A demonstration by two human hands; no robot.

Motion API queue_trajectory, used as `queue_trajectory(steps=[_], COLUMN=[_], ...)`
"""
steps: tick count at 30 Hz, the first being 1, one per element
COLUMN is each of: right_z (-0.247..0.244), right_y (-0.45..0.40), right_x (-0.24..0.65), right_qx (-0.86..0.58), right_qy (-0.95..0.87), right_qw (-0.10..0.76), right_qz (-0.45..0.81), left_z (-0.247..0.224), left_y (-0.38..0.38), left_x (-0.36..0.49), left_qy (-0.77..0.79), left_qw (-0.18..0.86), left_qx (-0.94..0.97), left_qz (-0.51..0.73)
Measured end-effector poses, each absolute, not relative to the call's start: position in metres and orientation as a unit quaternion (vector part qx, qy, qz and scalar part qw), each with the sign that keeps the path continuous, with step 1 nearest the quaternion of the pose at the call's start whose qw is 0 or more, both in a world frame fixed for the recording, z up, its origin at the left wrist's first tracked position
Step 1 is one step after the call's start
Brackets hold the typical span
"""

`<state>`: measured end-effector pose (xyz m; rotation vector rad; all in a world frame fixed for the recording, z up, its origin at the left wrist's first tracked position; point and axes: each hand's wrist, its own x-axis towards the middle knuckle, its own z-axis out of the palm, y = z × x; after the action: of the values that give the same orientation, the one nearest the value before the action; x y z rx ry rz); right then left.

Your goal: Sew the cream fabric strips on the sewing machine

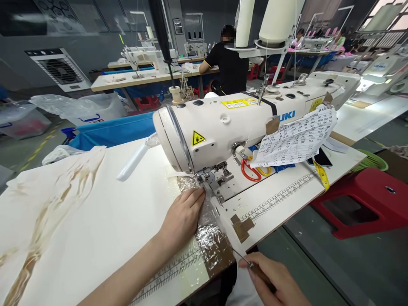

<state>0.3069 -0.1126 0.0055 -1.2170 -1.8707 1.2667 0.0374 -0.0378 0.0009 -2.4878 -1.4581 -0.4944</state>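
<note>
A white sewing machine (207,131) stands across the table. Beside its presser foot lies my left hand (185,212), fingers together and curled down, gripping the edge of a thin white fabric strip (234,238). The strip runs from the needle area toward the table's front edge and hangs over it. My right hand (274,280), low at the front, is closed around the brown handle of an awl (262,276). Its thin metal spike points up and left and meets the strip near the edge. My left fingertips are partly hidden beside the machine foot.
Red-handled scissors (250,171), a handwritten paper sheet (293,140) and a yellow tape measure (321,175) are to the right. Crumpled cream fabric (47,212) lies on the left. A red stool (363,199) stands right of the table; a person (231,63) sits beyond the machine.
</note>
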Motion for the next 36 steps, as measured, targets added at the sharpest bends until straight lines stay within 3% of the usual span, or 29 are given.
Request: queue_trajectory(steps=[8, 13, 23, 31, 36], right_z=[-0.001, -0.013, 0.002, 0.013, 0.018], right_y=[-0.105, -0.120, -0.101, -0.087, -0.076], right_x=[0.294, 0.279, 0.287, 0.277, 0.272], right_qx=[-0.467, -0.459, -0.493, -0.480, -0.479], right_qy=[-0.527, -0.385, -0.580, -0.626, -0.652], right_qw=[0.333, 0.333, 0.298, 0.311, 0.288], right_qz=[0.627, 0.728, 0.576, 0.530, 0.513], left_z=[0.002, 0.001, 0.010, 0.010, 0.007], left_y=[-0.030, -0.032, -0.021, -0.023, -0.020], left_x=[0.023, 0.024, 0.035, 0.028, 0.027], left_qy=[-0.486, -0.476, -0.501, -0.458, -0.480], left_qw=[0.041, 0.053, 0.121, 0.029, 0.063], left_qx=[-0.847, -0.852, -0.834, -0.846, -0.839], left_qz=[-0.210, -0.213, -0.196, -0.272, -0.247])
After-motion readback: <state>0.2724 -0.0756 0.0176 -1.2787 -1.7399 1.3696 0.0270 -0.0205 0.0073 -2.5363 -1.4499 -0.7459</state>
